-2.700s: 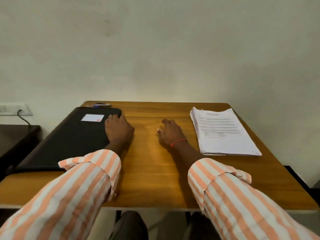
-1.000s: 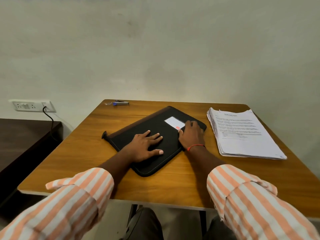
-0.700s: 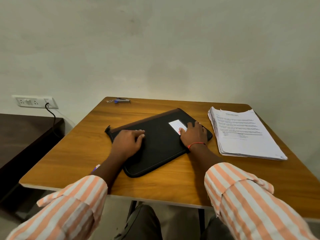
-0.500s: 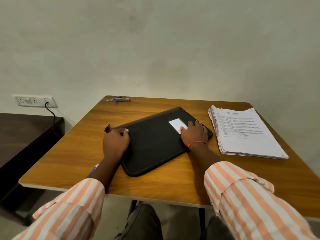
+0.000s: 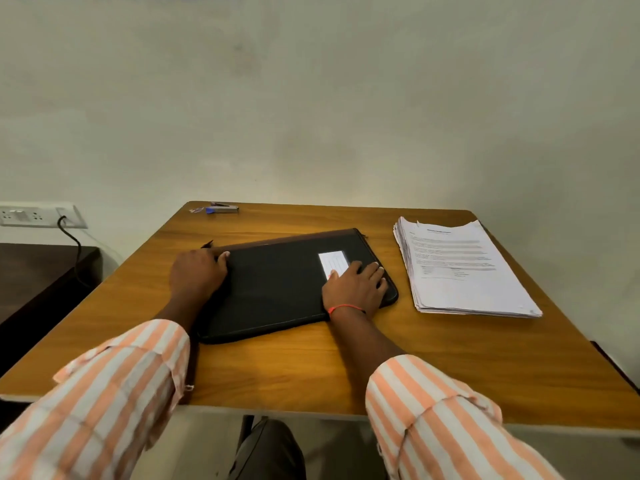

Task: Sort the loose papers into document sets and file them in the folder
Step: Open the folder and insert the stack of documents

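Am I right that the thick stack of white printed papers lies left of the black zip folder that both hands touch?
Not quite: in the head view the stack of white printed papers lies right of the black zip folder; the left hand and right hand do touch it.

Nothing reads clearly from where you sit. On the black folder (image 5: 277,292), the white label (image 5: 333,262) shows faint ruled lines but no legible words (your right hand (image 5: 355,289) covers its near corner). On the paper stack (image 5: 485,304), the top sheet (image 5: 453,261) carries a bold heading and blocks of print, all too small to make out.
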